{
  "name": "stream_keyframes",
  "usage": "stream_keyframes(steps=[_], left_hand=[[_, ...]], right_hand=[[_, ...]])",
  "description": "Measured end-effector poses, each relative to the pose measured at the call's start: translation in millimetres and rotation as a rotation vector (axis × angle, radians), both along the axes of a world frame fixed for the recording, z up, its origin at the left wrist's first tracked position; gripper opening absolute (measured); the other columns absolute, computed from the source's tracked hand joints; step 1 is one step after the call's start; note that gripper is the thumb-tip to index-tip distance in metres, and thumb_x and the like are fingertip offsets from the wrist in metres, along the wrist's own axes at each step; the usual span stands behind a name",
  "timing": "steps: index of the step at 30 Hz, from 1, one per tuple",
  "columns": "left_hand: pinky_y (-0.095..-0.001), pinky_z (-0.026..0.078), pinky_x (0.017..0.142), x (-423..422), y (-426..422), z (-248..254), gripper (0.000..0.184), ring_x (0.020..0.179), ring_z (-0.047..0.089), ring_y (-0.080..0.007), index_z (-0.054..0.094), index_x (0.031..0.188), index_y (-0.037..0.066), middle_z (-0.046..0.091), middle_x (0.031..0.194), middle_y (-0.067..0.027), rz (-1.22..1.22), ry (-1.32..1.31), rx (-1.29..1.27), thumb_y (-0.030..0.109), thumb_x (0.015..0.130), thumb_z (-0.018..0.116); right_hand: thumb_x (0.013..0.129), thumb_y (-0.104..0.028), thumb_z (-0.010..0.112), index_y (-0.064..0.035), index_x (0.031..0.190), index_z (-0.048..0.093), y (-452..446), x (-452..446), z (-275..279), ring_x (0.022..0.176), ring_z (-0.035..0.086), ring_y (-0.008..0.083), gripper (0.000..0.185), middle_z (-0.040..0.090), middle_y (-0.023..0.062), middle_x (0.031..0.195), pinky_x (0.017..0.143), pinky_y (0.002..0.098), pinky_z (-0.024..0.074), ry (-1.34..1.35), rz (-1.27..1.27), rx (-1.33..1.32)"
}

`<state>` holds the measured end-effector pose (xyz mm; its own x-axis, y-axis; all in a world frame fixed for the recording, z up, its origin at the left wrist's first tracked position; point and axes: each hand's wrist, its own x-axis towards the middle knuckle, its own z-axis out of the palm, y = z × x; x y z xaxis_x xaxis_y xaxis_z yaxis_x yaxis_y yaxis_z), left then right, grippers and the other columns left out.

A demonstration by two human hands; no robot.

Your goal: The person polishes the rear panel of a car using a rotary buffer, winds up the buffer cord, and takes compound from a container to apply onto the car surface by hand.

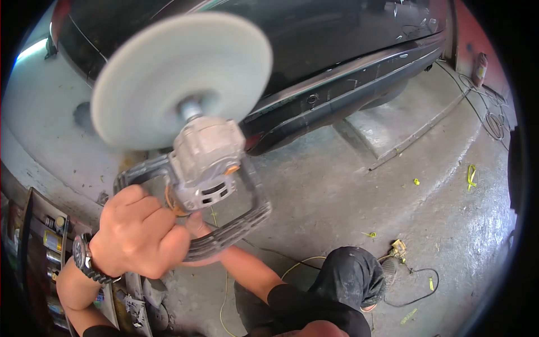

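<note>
A polisher (205,149) with a large, round white pad (179,73) is held up in front of me, pad facing the car. The pad's surface looks smeared, as if turning. My left hand (140,233), with a dark watch (82,255) at the wrist, is closed around the left side of the black loop handle (233,227). Behind that handle, my right hand (197,226) is closed on the polisher's rear part; most of its fingers are hidden. Beyond the pad stands a dark car (337,62), its bumper (348,84) partly covered by the tool.
At lower left stands a shelf (33,224) with cans and bottles. Cords (415,303) cross the concrete floor (314,191), near scraps of yellow-green tape (471,177). A coiled cable (494,124) and a red bottle (480,70) are by the red wall at right.
</note>
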<state>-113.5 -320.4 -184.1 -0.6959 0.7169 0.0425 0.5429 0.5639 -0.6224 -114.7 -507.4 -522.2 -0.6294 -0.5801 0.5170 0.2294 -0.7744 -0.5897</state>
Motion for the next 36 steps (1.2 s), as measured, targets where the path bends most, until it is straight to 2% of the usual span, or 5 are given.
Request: stream_keyframes(steps=[10,16,20,26,36], left_hand=[[-0.0317,0.026,0.047,28.8,-16.8,-12.3,0.022,0.047,0.039,-0.0173,0.039,0.057,0.010,0.034,0.055,0.0002,0.126,0.023,0.035,0.021,0.041,0.049],[-0.0322,0.024,0.047,-21.7,33.3,-2.0,0.028,0.047,0.039,-0.0162,0.040,0.057,0.011,0.032,0.055,0.0011,0.002,0.024,-0.009,0.014,0.052,0.067],[-0.0332,0.027,0.047,-60.7,80.1,7.3,0.038,0.046,0.041,-0.0171,0.043,0.059,0.010,0.035,0.054,0.0005,-0.058,-0.029,0.024,0.023,0.066,0.077],[-0.0344,0.036,0.047,-131.5,134.3,10.5,0.054,0.045,0.045,-0.0214,0.042,0.059,0.011,0.041,0.052,-0.0014,-0.184,0.043,0.040,0.044,0.066,0.084],[-0.0362,0.041,0.047,-163.4,132.9,15.8,0.051,0.045,0.050,-0.0254,0.045,0.059,0.010,0.043,0.049,-0.0026,-0.196,0.037,0.161,0.047,0.068,0.079]], right_hand=[[0.085,-0.060,0.043,-0.0033,0.126,0.051,12.3,-0.1,-4.4,0.092,0.061,0.0231,0.070,0.064,0.0107,0.103,0.085,0.0383,0.0492,-0.046,0.055,-0.026],[0.083,-0.069,0.037,-0.0034,0.125,0.050,47.5,-32.5,9.9,0.087,0.062,0.0247,0.078,0.064,0.0115,0.098,0.081,0.0391,0.0505,-0.122,0.050,-0.146],[0.082,-0.075,0.034,-0.0035,0.124,0.049,93.8,-75.8,29.2,0.083,0.063,0.0257,0.084,0.065,0.0120,0.094,0.079,0.0396,0.0513,-0.177,0.048,-0.283],[0.081,-0.083,0.028,-0.0037,0.124,0.048,169.6,-141.4,64.4,0.078,0.064,0.0273,0.093,0.065,0.0127,0.089,0.075,0.0404,0.0526,-0.232,0.021,-0.468],[0.076,-0.094,0.024,-0.0011,0.111,0.052,202.3,-174.3,67.8,0.064,0.061,0.0257,0.104,0.061,0.0124,0.073,0.064,0.0402,0.0525,-0.320,-0.137,-0.365]])
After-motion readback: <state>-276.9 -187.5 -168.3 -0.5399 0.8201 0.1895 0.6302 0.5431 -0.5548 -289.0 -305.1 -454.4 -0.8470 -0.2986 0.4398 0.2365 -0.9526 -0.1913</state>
